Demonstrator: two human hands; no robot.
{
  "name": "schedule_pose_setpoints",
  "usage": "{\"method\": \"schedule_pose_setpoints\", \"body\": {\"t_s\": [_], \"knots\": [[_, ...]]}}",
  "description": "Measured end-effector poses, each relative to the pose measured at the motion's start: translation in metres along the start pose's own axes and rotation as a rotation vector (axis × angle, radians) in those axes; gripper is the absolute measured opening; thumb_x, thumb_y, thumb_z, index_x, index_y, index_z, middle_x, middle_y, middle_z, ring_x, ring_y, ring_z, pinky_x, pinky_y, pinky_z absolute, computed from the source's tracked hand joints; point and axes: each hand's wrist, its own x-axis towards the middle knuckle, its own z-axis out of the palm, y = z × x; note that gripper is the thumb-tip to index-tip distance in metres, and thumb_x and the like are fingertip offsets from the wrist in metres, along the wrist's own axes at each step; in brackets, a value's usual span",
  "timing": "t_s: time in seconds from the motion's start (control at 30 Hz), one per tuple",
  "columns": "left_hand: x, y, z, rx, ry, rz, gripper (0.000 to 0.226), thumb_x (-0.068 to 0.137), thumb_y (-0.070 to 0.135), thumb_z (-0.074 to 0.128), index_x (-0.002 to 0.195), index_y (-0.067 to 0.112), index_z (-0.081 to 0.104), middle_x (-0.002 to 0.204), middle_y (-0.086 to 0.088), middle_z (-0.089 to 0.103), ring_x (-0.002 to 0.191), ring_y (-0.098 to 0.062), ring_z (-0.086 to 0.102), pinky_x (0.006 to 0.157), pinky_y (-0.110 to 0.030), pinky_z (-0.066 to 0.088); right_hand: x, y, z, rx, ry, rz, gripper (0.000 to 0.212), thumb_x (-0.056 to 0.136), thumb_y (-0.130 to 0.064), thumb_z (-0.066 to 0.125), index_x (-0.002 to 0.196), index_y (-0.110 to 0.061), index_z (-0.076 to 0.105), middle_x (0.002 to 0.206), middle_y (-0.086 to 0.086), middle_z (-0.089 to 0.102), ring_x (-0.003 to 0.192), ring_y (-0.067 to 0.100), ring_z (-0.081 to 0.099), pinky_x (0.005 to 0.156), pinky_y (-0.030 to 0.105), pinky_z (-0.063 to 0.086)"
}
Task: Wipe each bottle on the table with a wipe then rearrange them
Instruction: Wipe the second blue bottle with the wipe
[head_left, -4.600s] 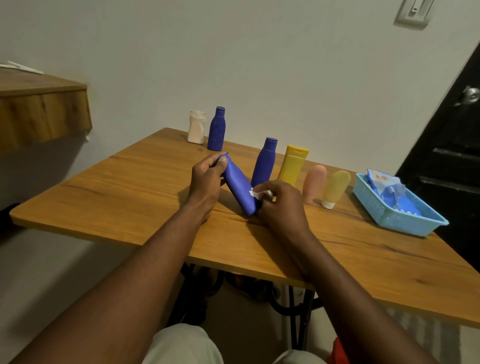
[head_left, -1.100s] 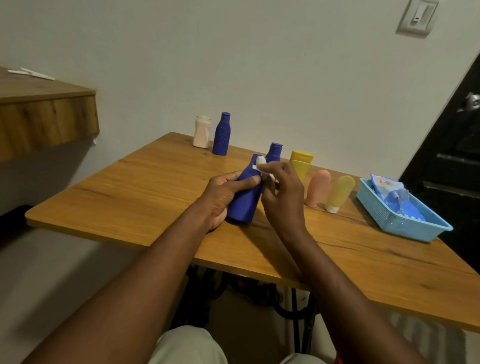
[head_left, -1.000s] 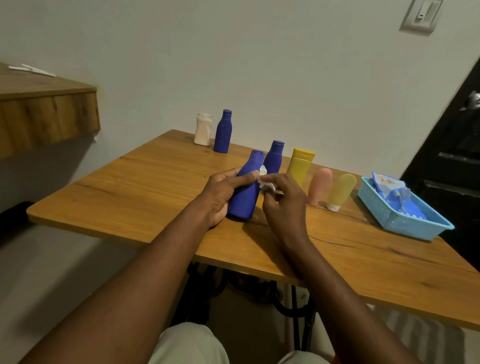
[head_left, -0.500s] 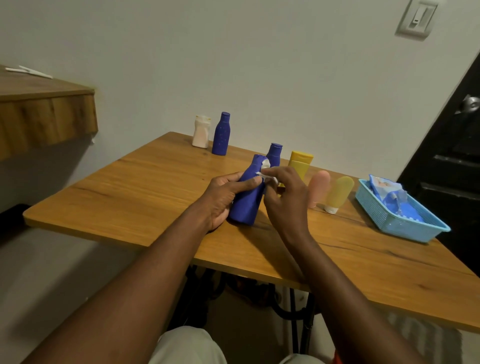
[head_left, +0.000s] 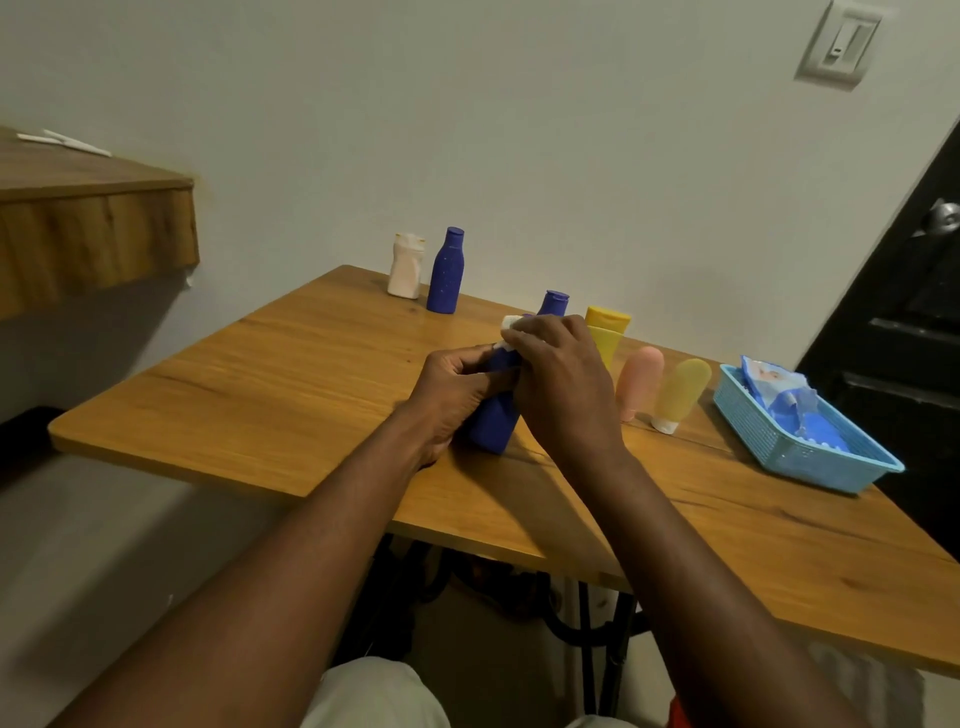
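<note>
Since half a second ago my right hand (head_left: 561, 384) has slid up over the top of the blue bottle (head_left: 493, 421), so the cap that showed beside it is now hidden. My right fingers (head_left: 540, 332) are curled round the white wipe (head_left: 511, 325) and press it against the bottle's top and neck; only a small bit of wipe sticks out at the upper left. My left hand (head_left: 457, 395) grips the bottle's body from the left, fingers wrapped round it. The bottle's base rests on the desk (head_left: 260, 395), near the middle and close to me.

Just behind my hands stands a second blue bottle (head_left: 553, 304), and next to it, to the right, a yellow tube (head_left: 605, 332). Further right stand a pink tube (head_left: 641, 379) and a pale yellow tube (head_left: 680, 392), side by side. Near the right edge sits a light blue basket (head_left: 795, 452) with a packet (head_left: 774, 389) in it. At the far corner, by the wall, a far blue bottle (head_left: 447, 273) stands just beside a white bottle (head_left: 406, 266). A wooden shelf (head_left: 88, 234) juts out at the left, and a dark door (head_left: 909, 322) is at the right.
</note>
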Motion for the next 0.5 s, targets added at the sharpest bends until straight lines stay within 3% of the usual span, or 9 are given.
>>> {"method": "schedule_pose_setpoints", "body": {"t_s": [0.1, 0.2, 0.27, 0.4, 0.5], "knots": [[0.000, 0.001, 0.001, 0.014, -0.003, -0.002, 0.052, 0.076, 0.027, 0.087, 0.125, 0.014, 0.074, 0.117, -0.006, 0.078, 0.115, -0.032, 0.070, 0.095, -0.046, 0.059, -0.009, 0.009, 0.002, 0.164, 0.079, 0.108, 0.033, 0.084, -0.004, 0.076, 0.116, -0.008, 0.072, 0.120, 0.009, 0.065, 0.110, 0.024, 0.061, 0.086, 0.033, 0.056], [0.002, 0.001, 0.002, 0.038, -0.008, 0.001, 0.049, 0.076, 0.027, 0.090, 0.122, 0.016, 0.076, 0.115, -0.005, 0.078, 0.113, -0.034, 0.070, 0.097, -0.049, 0.059, -0.013, 0.014, 0.003, 0.295, 0.105, 0.220, 0.030, 0.087, -0.006, 0.074, 0.116, -0.010, 0.069, 0.120, 0.006, 0.062, 0.107, 0.019, 0.062, 0.080, 0.024, 0.053], [0.002, 0.000, 0.002, 0.039, 0.003, 0.002, 0.051, 0.075, 0.028, 0.089, 0.122, 0.015, 0.076, 0.114, -0.005, 0.079, 0.113, -0.034, 0.070, 0.095, -0.048, 0.060, -0.010, 0.011, 0.002, 0.297, 0.109, 0.233, 0.029, 0.086, -0.007, 0.074, 0.115, -0.010, 0.070, 0.118, 0.006, 0.062, 0.107, 0.019, 0.061, 0.081, 0.023, 0.052], [0.003, -0.001, -0.001, 0.017, 0.016, 0.008, 0.037, 0.088, 0.014, 0.080, 0.125, 0.014, 0.074, 0.116, -0.004, 0.078, 0.114, -0.029, 0.071, 0.086, -0.037, 0.059, -0.003, -0.005, 0.001, 0.079, 0.025, 0.101, 0.028, 0.085, -0.006, 0.075, 0.113, -0.010, 0.074, 0.117, 0.010, 0.065, 0.110, 0.026, 0.058, 0.085, 0.038, 0.054], [0.002, 0.000, -0.001, 0.004, 0.023, 0.000, 0.036, 0.089, 0.014, 0.079, 0.125, 0.017, 0.075, 0.116, -0.002, 0.078, 0.114, -0.026, 0.071, 0.091, -0.039, 0.059, -0.007, -0.003, 0.003, 0.127, 0.014, 0.107, 0.029, 0.086, -0.008, 0.074, 0.115, -0.012, 0.073, 0.118, 0.008, 0.063, 0.110, 0.022, 0.057, 0.086, 0.034, 0.053]]}}
